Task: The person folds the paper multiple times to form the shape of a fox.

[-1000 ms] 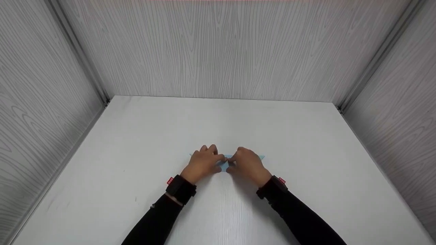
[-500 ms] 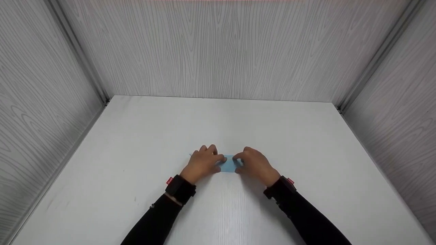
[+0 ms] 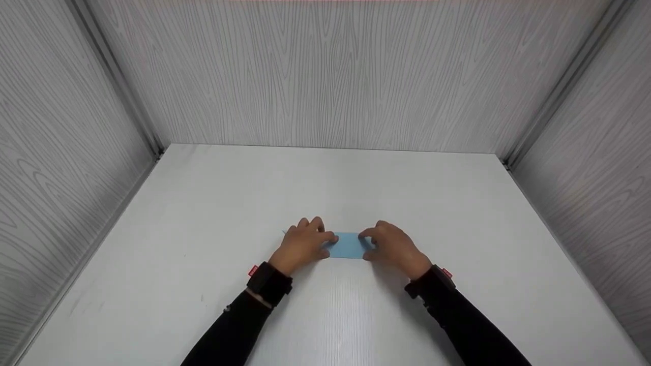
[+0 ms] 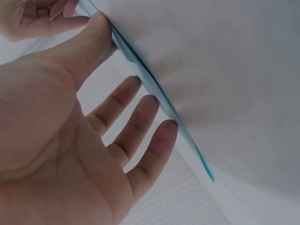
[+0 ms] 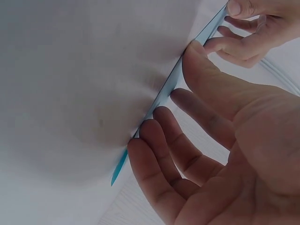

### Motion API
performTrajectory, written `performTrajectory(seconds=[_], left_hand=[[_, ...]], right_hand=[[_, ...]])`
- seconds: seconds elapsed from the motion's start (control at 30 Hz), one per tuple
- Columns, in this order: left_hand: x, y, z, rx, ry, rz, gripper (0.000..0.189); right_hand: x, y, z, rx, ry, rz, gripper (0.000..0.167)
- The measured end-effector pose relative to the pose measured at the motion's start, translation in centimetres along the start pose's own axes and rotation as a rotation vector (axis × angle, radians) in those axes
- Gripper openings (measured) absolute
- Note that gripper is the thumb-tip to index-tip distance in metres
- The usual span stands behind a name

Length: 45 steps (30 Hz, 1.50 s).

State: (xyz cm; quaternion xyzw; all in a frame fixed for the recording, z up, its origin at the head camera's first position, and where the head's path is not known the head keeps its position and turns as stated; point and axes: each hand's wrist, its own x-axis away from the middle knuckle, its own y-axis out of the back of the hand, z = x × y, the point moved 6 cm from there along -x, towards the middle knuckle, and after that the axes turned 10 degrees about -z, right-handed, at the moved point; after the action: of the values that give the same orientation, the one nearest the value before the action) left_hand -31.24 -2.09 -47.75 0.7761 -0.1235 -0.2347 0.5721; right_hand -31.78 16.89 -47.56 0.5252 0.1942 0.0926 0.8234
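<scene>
A light blue sheet of folded paper (image 3: 347, 245) lies flat on the table in the head view, its middle showing between the two hands. My left hand (image 3: 302, 244) covers the left part, thumb at the near edge and index finger farther up on the paper. On the right part, my right hand (image 3: 392, 246) presses in much the same way. Both wrist views show the paper nearly edge-on, with a narrow blue tip (image 4: 205, 161) beyond the left fingers and another blue tip (image 5: 121, 166) beyond the right ones. The fingers are slightly bent, touching the paper.
The white table (image 3: 218, 198) carries only the paper and hands in view. A grey wood-grain back panel (image 3: 325, 76) and side panels, left (image 3: 61, 152) and right (image 3: 585, 162), enclose it. A black band (image 3: 270, 283) is strapped round the left wrist.
My right hand has slid to the right along the paper, uncovering more of its blue middle. My left hand has stayed in place.
</scene>
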Motion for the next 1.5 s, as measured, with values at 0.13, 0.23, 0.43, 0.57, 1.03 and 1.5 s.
performTrajectory(seconds=[0.13,0.23,0.43,0.57,1.03,1.5], left_hand=[[0.1,-0.1,0.0,0.01,0.003,-0.004,0.038],[0.1,-0.1,0.0,0.019,0.005,0.006,0.039],[0.0,-0.2,0.2,0.008,0.014,0.013,0.039],[-0.1,-0.3,0.3,0.004,0.017,0.018,0.04],[0.1,0.5,-0.3,0.008,-0.009,0.006,0.04],[-2.3,0.1,-0.9,-0.124,-0.076,-0.115,0.025]], right_hand=[[0.1,0.0,-0.2,0.0,-0.023,0.021,0.047],[0.2,0.0,-0.2,-0.003,-0.048,0.043,0.048],[0.1,0.3,-0.1,-0.006,-0.038,0.076,0.05],[0.0,0.4,-0.3,-0.014,-0.034,0.087,0.051],[0.1,0.7,-0.6,-0.044,-0.041,0.096,0.051],[0.1,0.6,-0.3,-0.011,-0.06,0.086,0.05]])
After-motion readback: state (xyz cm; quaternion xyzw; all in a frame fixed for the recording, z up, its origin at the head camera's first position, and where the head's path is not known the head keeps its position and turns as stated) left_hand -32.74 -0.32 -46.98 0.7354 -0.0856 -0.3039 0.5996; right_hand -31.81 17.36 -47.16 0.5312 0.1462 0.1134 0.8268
